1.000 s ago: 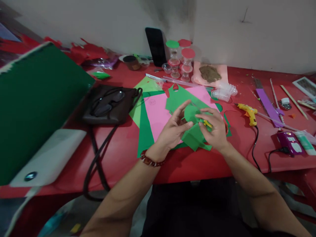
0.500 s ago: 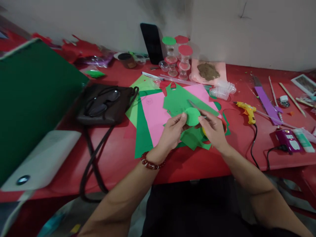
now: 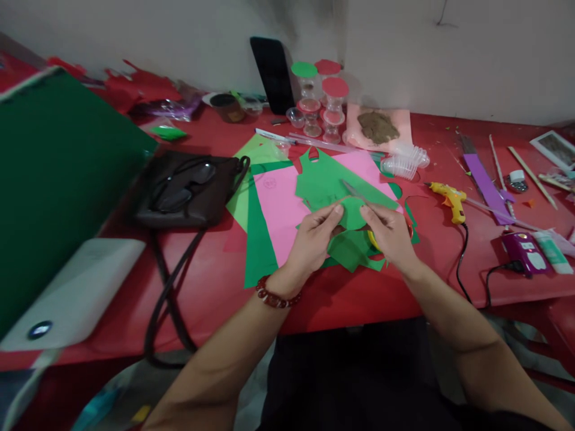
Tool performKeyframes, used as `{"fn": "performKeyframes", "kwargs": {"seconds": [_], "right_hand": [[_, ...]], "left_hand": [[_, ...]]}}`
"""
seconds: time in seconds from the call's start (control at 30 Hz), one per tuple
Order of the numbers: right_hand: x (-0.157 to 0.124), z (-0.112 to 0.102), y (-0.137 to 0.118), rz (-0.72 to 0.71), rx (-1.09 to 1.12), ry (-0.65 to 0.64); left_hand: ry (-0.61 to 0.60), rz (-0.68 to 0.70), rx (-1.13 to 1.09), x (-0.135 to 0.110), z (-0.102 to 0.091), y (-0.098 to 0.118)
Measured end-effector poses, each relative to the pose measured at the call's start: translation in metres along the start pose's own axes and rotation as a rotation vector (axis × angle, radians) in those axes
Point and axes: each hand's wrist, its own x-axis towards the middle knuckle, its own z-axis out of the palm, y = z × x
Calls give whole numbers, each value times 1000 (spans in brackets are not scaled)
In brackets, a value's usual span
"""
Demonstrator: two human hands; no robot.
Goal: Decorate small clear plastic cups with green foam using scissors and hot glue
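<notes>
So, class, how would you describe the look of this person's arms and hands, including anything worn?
The left hand and right hand are gloveless. A bracelet of reddish-brown beads circles the left wrist; the right wrist is bare. No sleeves cover the forearms.

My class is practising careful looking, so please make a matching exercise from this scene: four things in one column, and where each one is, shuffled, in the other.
Column one
1. Green paper disc
2. Dark-lensed glasses
3. Yellow glue gun
4. Black phone

Column two
A. Standing, slightly tilted, near the wall
B. Lying on the red table
C. Pinched between the left hand and right hand
D. Lying on the dark bag

Right pairs: 1-C, 2-D, 3-B, 4-A
</notes>
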Motion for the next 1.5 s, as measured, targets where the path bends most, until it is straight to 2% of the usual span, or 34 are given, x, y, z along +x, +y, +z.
{"fn": "performKeyframes", "kwargs": {"seconds": [0.07,0.17,0.27,0.47,0.67,0.9,1.03,1.27,1.5], "right_hand": [[0,0,4,-72,-18,23],[-1,-1,8,-293,-119,40],[-1,-1,10,-432,-160,-16],[-2,2,14,-410,-224,-95],[-6,5,22,-547,-362,-40],[-6,8,25,-580,-434,18],[-7,10,26,-617,-434,85],[-7,11,23,-660,-472,114],[-9,11,20,-684,-539,143]], "left_hand": [[-37,-81,-97,2,-1,5],[-110,-230,-216,4,-5,10],[-142,-266,-254,5,-10,14],[-133,-196,-263,4,-14,14],[-148,-202,-226,3,-5,12],[-141,-189,-176,4,2,14],[-127,-230,-179,3,2,13],[-119,-211,-163,1,6,16],[-76,-205,-99,4,2,8]]}}
